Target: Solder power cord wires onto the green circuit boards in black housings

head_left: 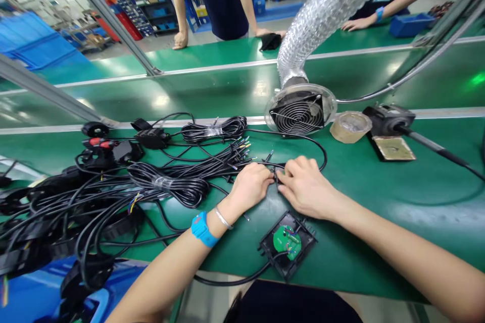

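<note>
Both hands meet over the green table, fingers closed. My left hand (251,184) pinches a black cable (276,177) from the left, its fingertips almost touching those of my right hand (307,187), which grips the same cable from the right. The exact part between the fingertips is mostly hidden. Just below the hands lies an open black plastic housing (268,243) with a round green circuit board (287,242) inside and a cable leaving its lower left side. Beside my left hand is a bundle of black cables (223,155) with stripped, coloured wire ends.
Coiled cables (170,181) and black housings crowd the left, above a blue bin (41,287). A fume extractor fan (299,113) with a silver duct stands behind the hands. At right are a tape roll (350,127) and a soldering iron (435,149) in its holder. Two people stand opposite.
</note>
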A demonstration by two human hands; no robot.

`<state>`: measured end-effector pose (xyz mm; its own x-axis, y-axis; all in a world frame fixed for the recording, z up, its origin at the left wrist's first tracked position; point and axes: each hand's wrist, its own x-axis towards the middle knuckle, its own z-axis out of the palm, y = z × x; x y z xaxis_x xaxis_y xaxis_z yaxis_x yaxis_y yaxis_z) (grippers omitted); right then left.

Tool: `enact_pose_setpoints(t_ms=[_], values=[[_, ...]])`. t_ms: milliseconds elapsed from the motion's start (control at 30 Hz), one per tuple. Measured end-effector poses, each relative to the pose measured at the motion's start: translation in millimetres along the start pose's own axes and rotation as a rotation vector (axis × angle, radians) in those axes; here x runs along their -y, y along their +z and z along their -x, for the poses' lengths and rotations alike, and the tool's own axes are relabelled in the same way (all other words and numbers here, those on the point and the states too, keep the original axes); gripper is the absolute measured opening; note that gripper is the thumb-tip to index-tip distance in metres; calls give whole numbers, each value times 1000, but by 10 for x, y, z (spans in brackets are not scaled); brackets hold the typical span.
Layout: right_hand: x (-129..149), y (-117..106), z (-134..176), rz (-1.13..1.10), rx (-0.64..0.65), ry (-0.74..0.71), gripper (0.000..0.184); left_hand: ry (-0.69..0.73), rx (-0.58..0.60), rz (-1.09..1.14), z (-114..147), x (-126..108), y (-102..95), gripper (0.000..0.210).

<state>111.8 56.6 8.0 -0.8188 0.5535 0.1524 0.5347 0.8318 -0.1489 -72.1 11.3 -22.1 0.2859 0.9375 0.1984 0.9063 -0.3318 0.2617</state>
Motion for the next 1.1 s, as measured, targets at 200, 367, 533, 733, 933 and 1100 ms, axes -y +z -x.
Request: enact_pose_setpoints(t_ms=[200, 367, 533, 733, 933, 1100], values=[[-153, 33, -102, -90, -73, 91, 12, -4, -4, -86, -27, -104, -51, 9], [-183, 146, -111, -222, -109, 89, 7, -66, -6, -146, -3, -215, 4, 15], [-185, 200, -25, -329, -148, 89, 11, -68, -1, -68, 47, -177, 19, 11], [-130, 298, 4, -392, -171, 133, 13, 4, 52, 42, 25, -40, -6, 11], [-241, 143, 33, -447, -145, 79, 14, 42, 64, 63, 27, 16, -19, 15], [-387, -183, 231, -347, -214, 6, 23, 42, 6, 48, 64, 3, 3, 17]])
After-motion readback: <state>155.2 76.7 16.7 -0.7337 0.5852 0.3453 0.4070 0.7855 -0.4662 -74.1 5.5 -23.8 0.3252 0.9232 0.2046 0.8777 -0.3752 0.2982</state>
